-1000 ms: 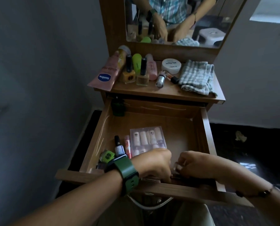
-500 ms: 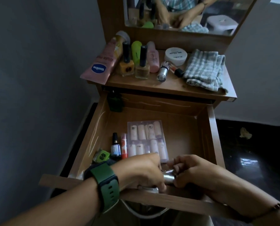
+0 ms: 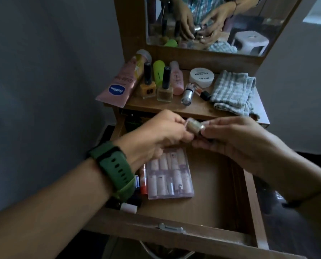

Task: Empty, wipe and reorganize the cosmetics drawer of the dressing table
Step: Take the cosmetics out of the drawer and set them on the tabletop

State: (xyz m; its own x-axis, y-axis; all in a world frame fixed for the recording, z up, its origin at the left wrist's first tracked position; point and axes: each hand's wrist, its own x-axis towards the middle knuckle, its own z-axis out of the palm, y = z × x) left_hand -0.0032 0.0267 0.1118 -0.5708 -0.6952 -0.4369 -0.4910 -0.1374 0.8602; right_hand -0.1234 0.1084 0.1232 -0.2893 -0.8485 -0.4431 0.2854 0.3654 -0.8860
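The wooden drawer (image 3: 249, 206) stands pulled open below the dressing table top (image 3: 197, 109). Above it, both hands pinch a small silver cosmetic tube (image 3: 195, 125): my left hand (image 3: 161, 135), with a green watch on its wrist, from the left, and my right hand (image 3: 236, 139) from the right. Inside the drawer lie a clear pack of false nails (image 3: 170, 174), an orange-red stick (image 3: 143, 181) and a few small bottles (image 3: 129, 206) partly hidden under my left wrist.
The table top carries a pink Vaseline tube (image 3: 118, 86), two nail polish bottles (image 3: 164, 85), a green bottle, a pink bottle, a white jar (image 3: 201, 77), a silver lipstick (image 3: 187, 92) and a folded checked cloth (image 3: 232, 92). A mirror (image 3: 212, 23) stands behind.
Both hands have risen from the drawer's front corner with the silver tube between them and now hold it above the drawer, near the table top's edge.
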